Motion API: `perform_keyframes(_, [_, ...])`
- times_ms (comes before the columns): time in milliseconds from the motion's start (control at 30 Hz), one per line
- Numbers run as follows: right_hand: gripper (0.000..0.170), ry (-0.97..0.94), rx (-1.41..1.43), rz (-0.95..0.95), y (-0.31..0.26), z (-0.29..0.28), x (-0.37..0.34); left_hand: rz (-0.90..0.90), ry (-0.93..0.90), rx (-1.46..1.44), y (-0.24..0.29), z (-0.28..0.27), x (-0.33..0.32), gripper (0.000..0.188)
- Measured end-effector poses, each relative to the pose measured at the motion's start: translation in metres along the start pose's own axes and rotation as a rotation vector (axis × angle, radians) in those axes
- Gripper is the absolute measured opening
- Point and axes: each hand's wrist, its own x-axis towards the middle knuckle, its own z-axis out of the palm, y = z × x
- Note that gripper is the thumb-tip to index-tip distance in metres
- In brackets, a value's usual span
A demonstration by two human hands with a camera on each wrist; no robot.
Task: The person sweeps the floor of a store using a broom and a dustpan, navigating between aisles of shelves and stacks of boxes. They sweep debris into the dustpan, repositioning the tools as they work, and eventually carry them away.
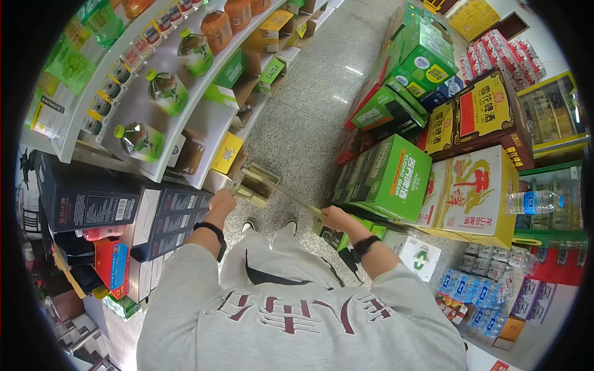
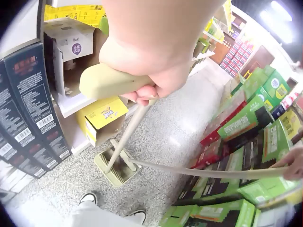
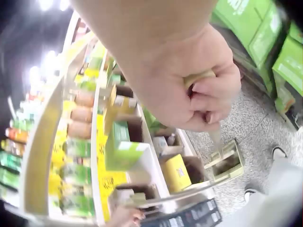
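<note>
From left-wrist view, dustpan point(image 2: 129, 173), comb teeth point(image 2: 116, 177) distinct only there

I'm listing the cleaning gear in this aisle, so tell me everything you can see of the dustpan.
The dustpan is a pale, plastic-looking open tray with raised walls and comb-like teeth along one edge. It appears to rest on the speckled floor, near a yellow carton. Two pale poles reach down to it, one from the left hand, one from the right hand; which is its own handle, I can't tell. Whether it holds debris is unclear too.
</note>
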Motion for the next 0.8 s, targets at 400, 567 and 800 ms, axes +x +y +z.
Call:
perform_keyframes(400, [0.035, 0.203, -0.297, -0.054, 0.005, 0.049, 0.006, -0.011, -0.028, 0.007, 0.009, -0.003, -0.006, 0.032])
perform_keyframes(567, [0.03, 0.103, -0.147, -0.091, 0.001, 0.027, -0.007, -0.06, 0.037, 0.007, 0.005, 0.003, -0.002, 0.03])
perform_keyframes(800, [0.019, 0.216, 0.375, -0.021, 0.076, 0.028, -0.049, 0.059, 0.061, 0.004, -0.008, 0.008, -0.012, 0.032])
